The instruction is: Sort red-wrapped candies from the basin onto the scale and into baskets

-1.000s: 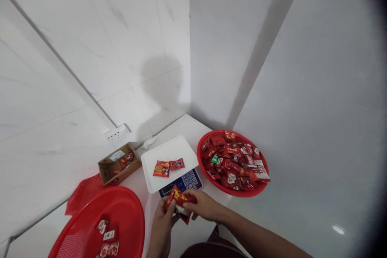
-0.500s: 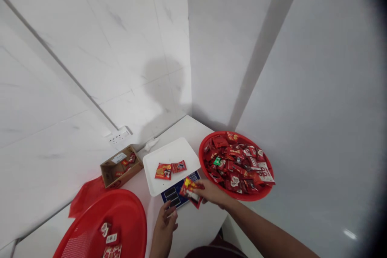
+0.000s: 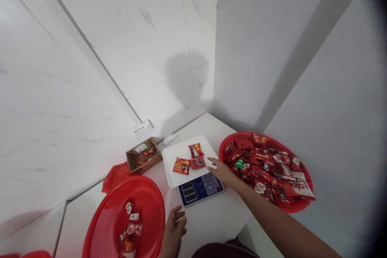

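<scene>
Three red snack packets lie on the white tray (image 3: 171, 161) of a scale: a packet with a yellow top (image 3: 196, 150), a darker packet (image 3: 198, 163) and an orange-red packet (image 3: 181, 166). My right hand (image 3: 222, 171) hovers at the tray's right edge, fingers apart, holding nothing. Beneath it shows the blue keypad panel (image 3: 201, 189) of the scale. My left hand (image 3: 174, 227) is near the front of the scale, fingers loosely curled and apart, nothing in it. It lies beside a red plastic basket (image 3: 160, 199) that holds several small packets.
At the right stands a red basin (image 3: 221, 149) heaped with red packets, one green packet (image 3: 240, 163) among them. A cardboard box (image 3: 145, 166) with a few packets sits by the wall. Behind it is a power socket (image 3: 142, 129). A red plastic bag (image 3: 116, 177) lies beside the box.
My right hand has let go of the yellow-topped packet, which now lies on the tray behind the other two. The camera view has turned left, so things appear further right.
</scene>
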{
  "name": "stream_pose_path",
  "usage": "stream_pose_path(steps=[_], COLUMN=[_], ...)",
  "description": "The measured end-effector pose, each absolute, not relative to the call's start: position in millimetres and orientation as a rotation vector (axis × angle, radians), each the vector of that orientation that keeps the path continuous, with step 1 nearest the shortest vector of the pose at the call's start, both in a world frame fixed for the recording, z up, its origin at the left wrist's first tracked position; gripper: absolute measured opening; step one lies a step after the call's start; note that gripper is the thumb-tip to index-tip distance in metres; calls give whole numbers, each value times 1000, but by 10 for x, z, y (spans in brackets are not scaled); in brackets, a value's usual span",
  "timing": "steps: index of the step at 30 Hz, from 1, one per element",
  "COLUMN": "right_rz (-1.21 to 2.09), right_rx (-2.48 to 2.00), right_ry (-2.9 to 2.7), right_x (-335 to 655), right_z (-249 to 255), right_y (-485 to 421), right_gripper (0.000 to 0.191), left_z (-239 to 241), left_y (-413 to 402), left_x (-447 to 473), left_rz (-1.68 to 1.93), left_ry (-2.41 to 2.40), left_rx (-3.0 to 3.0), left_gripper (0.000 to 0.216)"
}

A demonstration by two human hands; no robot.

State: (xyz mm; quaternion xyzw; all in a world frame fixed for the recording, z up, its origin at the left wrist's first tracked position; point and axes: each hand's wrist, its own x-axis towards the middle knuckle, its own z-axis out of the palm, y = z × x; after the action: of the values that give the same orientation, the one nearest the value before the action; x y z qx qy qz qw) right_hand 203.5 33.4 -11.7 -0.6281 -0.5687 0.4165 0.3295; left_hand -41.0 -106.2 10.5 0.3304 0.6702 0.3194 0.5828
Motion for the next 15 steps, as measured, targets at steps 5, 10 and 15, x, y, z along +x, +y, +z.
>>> stream_pose_path(steps=[5, 10, 15], right_rz=[1110, 1099, 725], right_rx=[-1663, -1646, -1807], right_ry=[-1617, -1623, -1598], right_x=[2267, 2304, 2563], right_z=[-290, -193, -74], right_y=[30, -223, -271], right_gripper=[33, 28, 30], left_z=[130, 65, -43], left_y=[-1081, -1065, -1051], left_x=[-499, -541, -565], left_rz=[743, 741, 715], left_ry=[1615, 1610, 1585], left_rx=[733, 726, 758], left_gripper=[68, 68, 65])
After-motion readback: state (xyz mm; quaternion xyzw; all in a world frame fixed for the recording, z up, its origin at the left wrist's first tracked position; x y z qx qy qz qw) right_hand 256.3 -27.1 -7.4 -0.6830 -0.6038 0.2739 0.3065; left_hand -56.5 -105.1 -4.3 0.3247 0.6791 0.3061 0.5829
